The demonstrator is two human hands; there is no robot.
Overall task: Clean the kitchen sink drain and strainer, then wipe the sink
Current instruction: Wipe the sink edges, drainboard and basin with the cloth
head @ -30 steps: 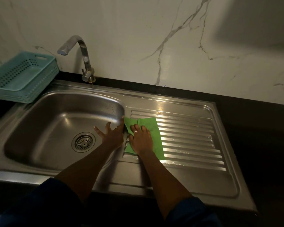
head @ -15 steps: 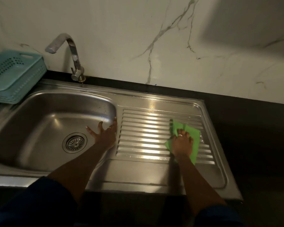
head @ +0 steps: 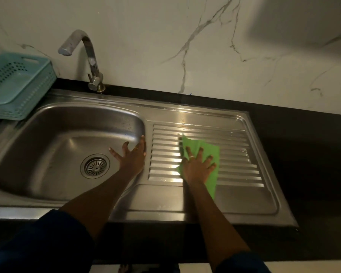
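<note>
Steel sink [head: 47,134] in a dark table [head: 313,144] under a marble wall [head: 146,46]. Right of the basin, the right hand [head: 198,168], fingers [head: 200,153] apart, presses a green cloth [head: 213,152] on the drainboard [head: 234,154]; the left hand [head: 132,156] splays on the basin's rim.

Home kitchen: steel sink [head: 67,119], marble backsplash [head: 165,36].

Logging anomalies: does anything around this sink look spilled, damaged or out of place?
Nothing stands out. The strainer sits in place in the basin, the green cloth lies spread under the right hand on the drainboard, the left hand rests on the basin's edge, and the teal basket sits upright.
</note>
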